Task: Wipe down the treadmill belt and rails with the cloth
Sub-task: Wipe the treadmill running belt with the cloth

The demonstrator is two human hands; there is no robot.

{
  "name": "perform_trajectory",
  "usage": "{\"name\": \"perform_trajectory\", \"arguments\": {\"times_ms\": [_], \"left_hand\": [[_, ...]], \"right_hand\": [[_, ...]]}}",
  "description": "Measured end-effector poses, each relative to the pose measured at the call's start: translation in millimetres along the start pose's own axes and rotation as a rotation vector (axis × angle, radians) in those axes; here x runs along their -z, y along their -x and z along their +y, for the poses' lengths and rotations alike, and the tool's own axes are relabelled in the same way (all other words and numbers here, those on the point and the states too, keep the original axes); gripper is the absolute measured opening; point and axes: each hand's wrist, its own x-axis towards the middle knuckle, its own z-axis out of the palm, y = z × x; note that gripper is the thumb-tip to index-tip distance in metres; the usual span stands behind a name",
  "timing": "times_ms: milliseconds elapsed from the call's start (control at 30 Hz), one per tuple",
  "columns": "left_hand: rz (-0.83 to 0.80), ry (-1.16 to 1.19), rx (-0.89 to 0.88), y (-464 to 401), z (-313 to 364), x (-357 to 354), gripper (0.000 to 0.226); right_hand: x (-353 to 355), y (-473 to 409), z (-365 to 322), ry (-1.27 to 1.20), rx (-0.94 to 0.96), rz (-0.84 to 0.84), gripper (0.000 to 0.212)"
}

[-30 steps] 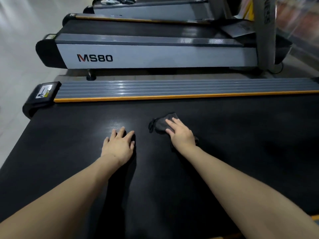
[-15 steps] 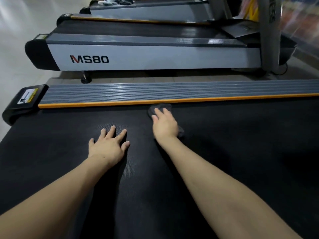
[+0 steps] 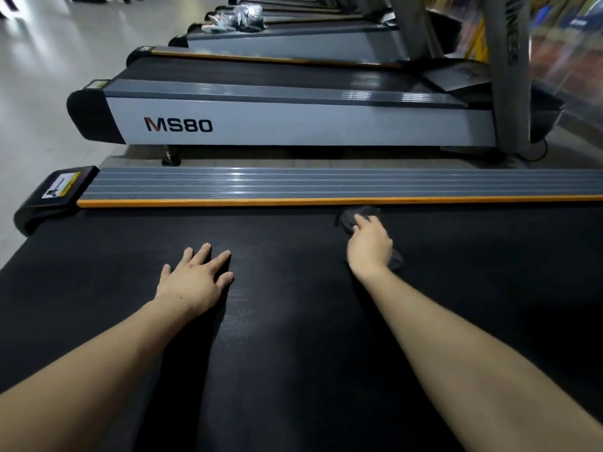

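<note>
The black treadmill belt (image 3: 293, 337) fills the lower view. Along its far edge runs a ribbed grey rail (image 3: 326, 184) with an orange strip. A dark cloth (image 3: 347, 218) lies on the belt right against that strip, mostly hidden under my right hand (image 3: 370, 246), which presses it flat with straight fingers. A corner of the cloth shows behind the wrist. My left hand (image 3: 195, 278) rests flat on the belt with fingers spread, well left of the cloth and holding nothing.
A black end cap (image 3: 55, 194) with a warning sticker closes the rail at the left. Beyond a narrow floor gap stands a second treadmill marked MS80 (image 3: 293, 122), its upright post (image 3: 509, 76) at the right. More treadmills line up behind; pale floor lies left.
My right hand has slid the cloth away from me and to the right, up to the orange strip of the far rail. My left hand has stayed planted on the belt.
</note>
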Motion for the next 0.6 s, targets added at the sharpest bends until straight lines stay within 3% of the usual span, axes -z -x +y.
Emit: {"name": "perform_trajectory", "arguments": {"times_ms": [100,200,300,367,467,600], "left_hand": [[0.036,0.009,-0.003,0.6,-3.0,-7.0,0.057],[0.051,0.011,0.002,1.5,-3.5,-11.4,0.057],[0.055,-0.002,-0.010,0.5,-5.0,-9.0,0.057],[0.064,-0.002,-0.027,0.5,-6.6,-8.1,0.057],[0.079,0.006,-0.047,1.1,-9.8,-3.5,0.060],[0.148,-0.049,-0.002,13.0,-19.2,1.2,0.059]], "right_hand": [[-31.6,32.8,-74.1,-0.105,0.148,-0.088,0.028],[-52.5,66.4,-139.5,-0.094,0.475,-0.258,0.030],[-41.7,49.2,-118.9,-0.110,0.621,-0.302,0.033],[-26.9,24.9,-69.8,-0.063,0.576,-0.215,0.032],[5.7,-10.2,6.6,0.032,0.286,-0.079,0.032],[10.0,-4.8,13.0,0.045,-0.004,0.010,0.033]]}}
